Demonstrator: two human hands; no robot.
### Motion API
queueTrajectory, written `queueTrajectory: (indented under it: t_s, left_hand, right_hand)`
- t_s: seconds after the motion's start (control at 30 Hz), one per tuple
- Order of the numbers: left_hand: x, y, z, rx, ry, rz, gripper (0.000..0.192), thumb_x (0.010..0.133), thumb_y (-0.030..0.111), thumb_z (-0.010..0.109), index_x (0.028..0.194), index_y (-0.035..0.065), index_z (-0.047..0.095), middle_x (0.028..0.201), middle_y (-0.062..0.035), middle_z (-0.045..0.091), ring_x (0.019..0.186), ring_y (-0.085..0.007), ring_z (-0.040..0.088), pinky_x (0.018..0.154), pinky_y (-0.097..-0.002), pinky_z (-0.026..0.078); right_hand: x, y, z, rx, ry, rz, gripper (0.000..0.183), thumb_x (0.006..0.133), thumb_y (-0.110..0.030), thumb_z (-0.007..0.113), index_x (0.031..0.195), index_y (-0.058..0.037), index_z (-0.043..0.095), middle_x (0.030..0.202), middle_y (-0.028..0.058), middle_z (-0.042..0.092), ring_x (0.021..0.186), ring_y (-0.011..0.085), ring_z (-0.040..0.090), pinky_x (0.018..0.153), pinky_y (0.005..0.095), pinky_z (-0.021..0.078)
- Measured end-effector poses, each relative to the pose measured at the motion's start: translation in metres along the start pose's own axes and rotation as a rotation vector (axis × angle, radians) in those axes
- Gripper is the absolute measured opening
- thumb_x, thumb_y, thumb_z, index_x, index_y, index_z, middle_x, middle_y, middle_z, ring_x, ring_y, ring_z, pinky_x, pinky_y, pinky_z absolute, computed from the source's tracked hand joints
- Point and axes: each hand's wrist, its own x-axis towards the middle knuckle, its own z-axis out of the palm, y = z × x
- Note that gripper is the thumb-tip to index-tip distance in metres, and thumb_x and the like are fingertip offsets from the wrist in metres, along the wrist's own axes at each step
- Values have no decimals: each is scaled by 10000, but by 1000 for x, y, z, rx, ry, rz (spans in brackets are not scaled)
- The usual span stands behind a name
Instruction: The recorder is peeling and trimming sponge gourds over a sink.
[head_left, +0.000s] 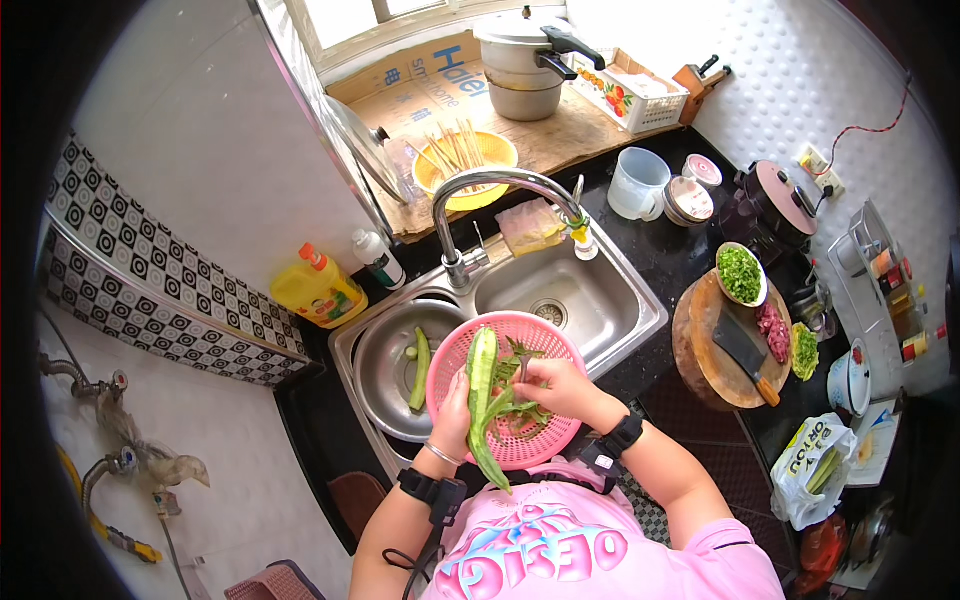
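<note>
A long green gourd (482, 390), partly peeled at its upper end, is gripped in my left hand (452, 416) above a pink plastic colander (551, 334). My right hand (551, 386) holds a small dark-handled tool, probably a peeler (523, 369), by the gourd's right side; its blade is hidden by the fingers. Green peelings (534, 414) lie in the colander. Left of it, a round steel basin (379, 375) in the left sink bowl contains a peeled green gourd (421, 367) and a small piece beside it.
A faucet (450, 217) arches over the right sink bowl (600, 307). To the right, a round wooden chopping block (697, 322) carries a cleaver (739, 349), cut red meat (772, 334) and a bowl of chopped greens (741, 275). Yellow (319, 289) and white (377, 259) bottles stand at the left.
</note>
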Motion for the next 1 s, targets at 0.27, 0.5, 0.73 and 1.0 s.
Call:
queueTrajectory:
  t_s: [0.27,0.5,0.73,1.0]
  left_hand:
    - [2,-4,-9,149,-59,146,401,1008,322,306,1312,89,424,984,-24,574,733,-98,543,633,-237,472]
    - [-1,-8,-9,257,-100,111,413,1010,298,320,1337,56,392,1088,-43,553,846,-95,549,747,-242,472]
    - [4,-19,-15,458,-101,298,409,1009,287,337,1341,53,388,1052,-39,563,829,-89,551,736,-230,464]
    - [4,-7,-18,12,-47,-8,362,998,334,323,1121,58,522,853,-33,595,698,-143,569,659,-286,483]
  right_hand:
    - [15,8,6,490,271,-96,134,853,-135,646,871,-6,613,782,5,623,705,58,561,627,228,453]
    - [33,2,17,361,344,-189,146,850,-134,644,891,4,618,744,3,625,666,59,557,603,224,454]
    - [51,16,2,508,621,-106,123,873,-141,621,858,-21,601,708,-2,599,598,54,526,547,211,429]
    - [30,19,-10,-332,253,-200,160,823,-143,644,736,-16,603,668,13,595,614,80,546,552,271,439]
